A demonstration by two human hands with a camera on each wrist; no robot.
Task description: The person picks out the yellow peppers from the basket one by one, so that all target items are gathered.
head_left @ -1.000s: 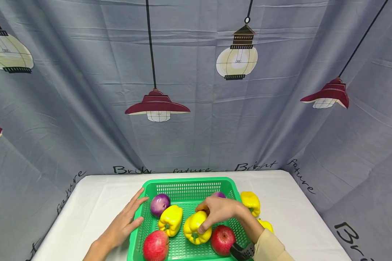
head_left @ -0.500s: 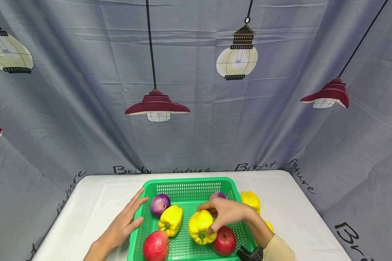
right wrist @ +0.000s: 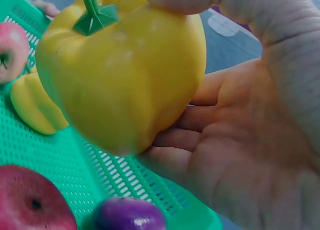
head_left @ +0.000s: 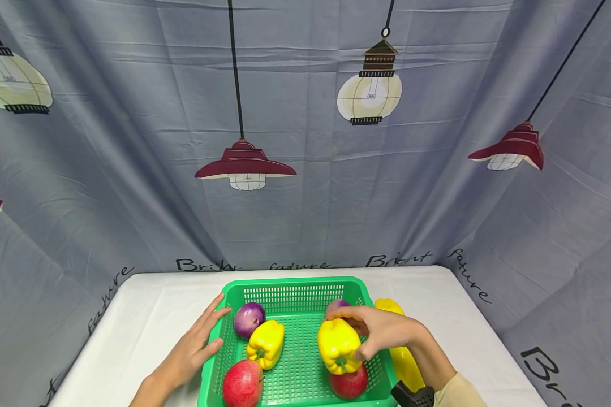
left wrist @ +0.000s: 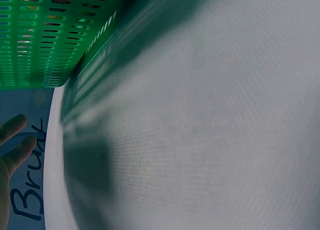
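Observation:
My right hand (head_left: 387, 330) grips a yellow bell pepper (head_left: 339, 346) above the right side of a green plastic basket (head_left: 297, 287). Thumb and fingers wrap the pepper (right wrist: 125, 74), its green stem showing in the right wrist view. In the head view it overlaps a red apple (head_left: 348, 385). My left hand (head_left: 190, 345) rests at the basket's left rim, fingers extended and holding nothing. Inside the basket lie another yellow pepper (head_left: 266, 343), a purple round vegetable (head_left: 249, 320) and a second red apple (head_left: 242, 383). Another purple one (head_left: 338, 305) is partly hidden behind my right hand.
Yellow peppers (head_left: 406, 367) lie on the white table (head_left: 468, 339) right of the basket, partly covered by my right forearm. A grey curtain (head_left: 305, 226) printed with lamps hangs behind the table. A dark strap (head_left: 412, 394) sits at my right wrist.
My right hand has carried the yellow bell pepper rightward and slightly up, from the basket's middle to over the right-hand apple. The left hand has stayed in place.

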